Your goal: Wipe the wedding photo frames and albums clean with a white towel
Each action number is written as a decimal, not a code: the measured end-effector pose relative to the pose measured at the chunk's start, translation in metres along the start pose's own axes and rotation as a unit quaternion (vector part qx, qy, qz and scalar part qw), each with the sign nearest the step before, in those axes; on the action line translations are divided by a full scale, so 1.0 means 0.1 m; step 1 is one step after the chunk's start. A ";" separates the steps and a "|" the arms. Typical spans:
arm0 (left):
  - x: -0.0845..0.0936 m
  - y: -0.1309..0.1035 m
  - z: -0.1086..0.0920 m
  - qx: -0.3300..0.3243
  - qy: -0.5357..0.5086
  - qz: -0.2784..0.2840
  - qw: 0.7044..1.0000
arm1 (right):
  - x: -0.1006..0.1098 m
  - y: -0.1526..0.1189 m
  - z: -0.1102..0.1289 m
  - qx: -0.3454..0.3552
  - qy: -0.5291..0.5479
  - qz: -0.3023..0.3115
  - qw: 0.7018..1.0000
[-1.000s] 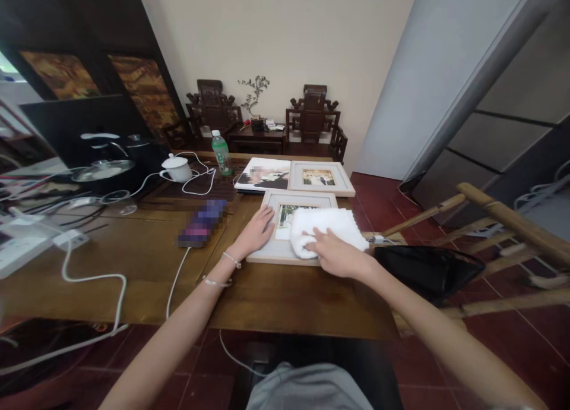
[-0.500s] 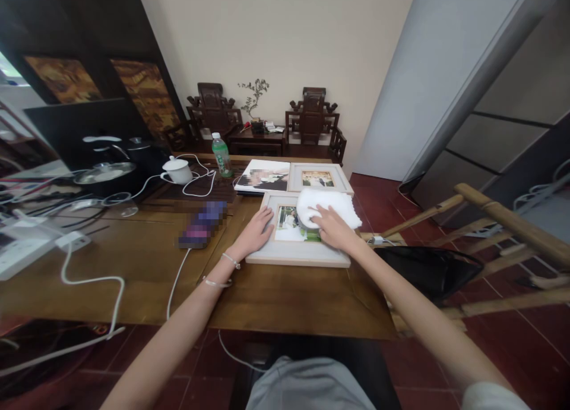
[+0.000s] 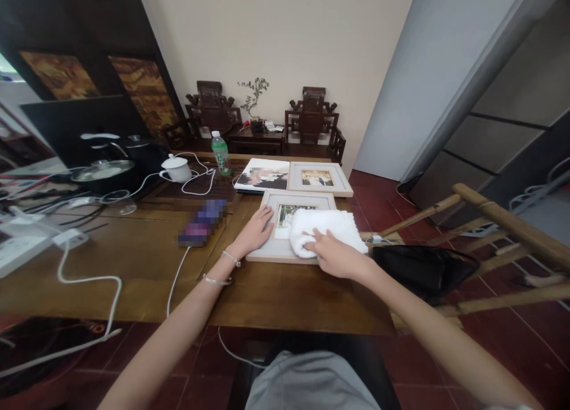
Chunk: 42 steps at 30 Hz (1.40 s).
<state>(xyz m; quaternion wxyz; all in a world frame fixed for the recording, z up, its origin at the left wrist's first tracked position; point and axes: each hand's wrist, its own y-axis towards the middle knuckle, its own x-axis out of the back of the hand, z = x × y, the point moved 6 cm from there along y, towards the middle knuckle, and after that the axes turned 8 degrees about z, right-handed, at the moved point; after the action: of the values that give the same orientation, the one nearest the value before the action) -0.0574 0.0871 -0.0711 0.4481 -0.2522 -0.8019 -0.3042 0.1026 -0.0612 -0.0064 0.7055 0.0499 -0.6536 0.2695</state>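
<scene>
A pale picture frame point(image 3: 281, 254) with a photo point(image 3: 283, 221) inside lies flat on the wooden table. My left hand point(image 3: 258, 227) rests on its left border, fingers stretched out and lying flat on it. In my right hand point(image 3: 330, 251) is a folded white towel point(image 3: 332, 223), pressed onto the lower right part of the frame. The towel hides the right side of the photo and part of the border there. My right fingers are bent into the cloth.
Behind lie another framed photo point(image 3: 317, 178) and a photo panel point(image 3: 262, 173). Leftward are a phone point(image 3: 202, 221) on a cable, a green bottle point(image 3: 221, 154), a lidded white cup point(image 3: 176, 169) and a power strip point(image 3: 24, 252). A bamboo chair point(image 3: 503, 211) with a black bag point(image 3: 423, 273) stands right.
My right hand and the towel have slid toward me, from the frame's upper right down over its lower right. My left hand has stayed on the left border.
</scene>
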 end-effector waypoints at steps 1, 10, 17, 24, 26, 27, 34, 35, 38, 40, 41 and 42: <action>0.00 0.00 0.00 0.001 0.000 0.000 1.000 | 0.00 -0.05 0.04 0.008 0.009 0.007 1.000; 0.00 0.00 0.01 0.008 -0.003 0.007 1.000 | 0.04 0.16 -0.35 -0.005 -0.020 -0.078 0.997; 0.02 -0.01 0.00 0.007 0.004 0.014 1.000 | 0.11 0.42 -0.64 -0.064 -0.065 -0.132 0.987; 0.02 0.00 -0.02 0.001 0.000 0.005 1.000 | 0.02 0.13 -0.20 -0.025 -0.051 -0.069 0.996; 0.02 0.00 -0.02 0.001 -0.001 0.004 1.000 | 0.01 0.01 -0.09 -0.001 -0.034 -0.053 0.998; 0.02 -0.01 -0.02 0.002 -0.001 0.004 1.000 | 0.01 -0.04 -0.05 0.006 -0.027 -0.047 0.998; 0.03 0.00 -0.02 0.011 0.005 0.014 1.000 | -0.02 0.06 -0.24 -0.006 -0.029 -0.087 0.996; 0.03 0.00 -0.02 0.011 0.005 0.016 1.000 | -0.01 0.13 -0.32 -0.014 -0.038 -0.100 0.994; 0.03 0.00 -0.02 0.010 0.000 0.014 1.000 | 0.08 0.35 -0.55 -0.048 -0.062 -0.134 0.988; 0.03 -0.01 -0.01 0.009 -0.001 0.015 1.000 | 0.13 0.48 -0.67 -0.070 -0.076 -0.144 0.984; 0.03 -0.01 -0.01 0.009 0.000 0.016 1.000 | 0.15 0.53 -0.70 -0.078 -0.084 -0.144 0.983; 0.03 -0.01 -0.01 0.009 0.000 0.016 1.000 | 0.15 0.57 -0.71 -0.084 -0.091 -0.140 0.982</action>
<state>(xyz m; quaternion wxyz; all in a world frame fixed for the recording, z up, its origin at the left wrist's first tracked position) -0.0594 0.0863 -0.0680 0.4551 -0.2614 -0.8005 -0.2894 0.1408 0.0216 -0.0177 0.6752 0.1053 -0.7222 0.1066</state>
